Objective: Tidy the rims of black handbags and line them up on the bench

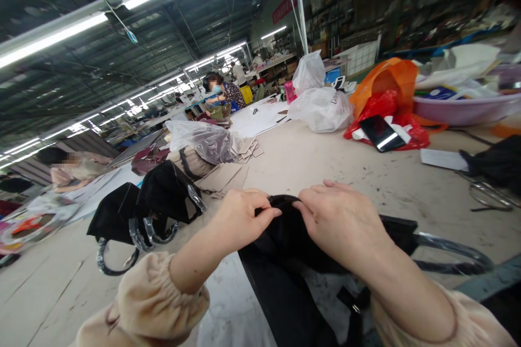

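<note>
A black handbag [280, 282] lies in front of me at the table's near edge. My left hand [248, 210] pinches the bag's upper edge between thumb and fingers. A short way to the right, my right hand [337, 222] grips the same edge, its thumb toward the left one. Between the two hands a strip of black edge bows upward. The bag's handle [456, 252], wrapped in clear plastic, sticks out to the right beyond my right wrist. A black strap with a metal buckle [356, 306] hangs below my right forearm.
Black bags [163, 192] with plastic-wrapped handles stand at left, near stacked beige panels [222, 179]. A phone [381, 133] rests on a red plastic bag; scissors [490, 195] lie at right. A purple basin [464, 108] stands behind. Co-workers [223, 92] sit farther off.
</note>
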`<state>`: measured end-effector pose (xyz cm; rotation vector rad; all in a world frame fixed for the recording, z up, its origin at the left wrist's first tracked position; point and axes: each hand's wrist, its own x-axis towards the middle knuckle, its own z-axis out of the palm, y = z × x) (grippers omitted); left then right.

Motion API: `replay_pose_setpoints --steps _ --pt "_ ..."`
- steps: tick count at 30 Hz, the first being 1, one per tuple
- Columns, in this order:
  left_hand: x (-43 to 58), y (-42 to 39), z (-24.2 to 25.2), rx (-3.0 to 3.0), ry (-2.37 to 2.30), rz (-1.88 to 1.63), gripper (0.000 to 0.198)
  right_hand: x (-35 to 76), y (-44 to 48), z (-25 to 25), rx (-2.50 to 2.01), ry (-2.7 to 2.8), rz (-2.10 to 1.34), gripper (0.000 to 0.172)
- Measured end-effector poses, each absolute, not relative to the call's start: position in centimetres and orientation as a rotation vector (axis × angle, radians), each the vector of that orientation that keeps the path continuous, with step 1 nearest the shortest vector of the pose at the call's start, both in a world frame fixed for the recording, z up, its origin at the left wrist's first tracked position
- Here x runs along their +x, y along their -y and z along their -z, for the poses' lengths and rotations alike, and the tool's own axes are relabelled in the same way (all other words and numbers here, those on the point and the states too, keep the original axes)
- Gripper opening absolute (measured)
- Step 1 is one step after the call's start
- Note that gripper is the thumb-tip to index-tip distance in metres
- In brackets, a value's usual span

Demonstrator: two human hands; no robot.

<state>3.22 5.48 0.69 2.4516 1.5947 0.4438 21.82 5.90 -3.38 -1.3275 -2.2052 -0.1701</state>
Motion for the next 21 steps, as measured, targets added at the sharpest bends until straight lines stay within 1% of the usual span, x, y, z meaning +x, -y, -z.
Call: replay_pose_setpoints --steps 6,17,21 --pt "4.3 -6.0 -0.7 2.517 -1.725 -0.371 0.036 22.4 -5.8 3.5 -1.307 2.224 0.163 0.023" --pt "6.1 -6.9 -0.5 2.584 -1.838 -0.302 0.036 23.4 -5.9 3.4 -1.343 2.236 0.176 0.026" --pt "6.3 -7.0 -0.4 2.612 -1.833 -0.29 0.037 23.6 -5.7 3.4 -1.372 2.24 0.15 0.023"
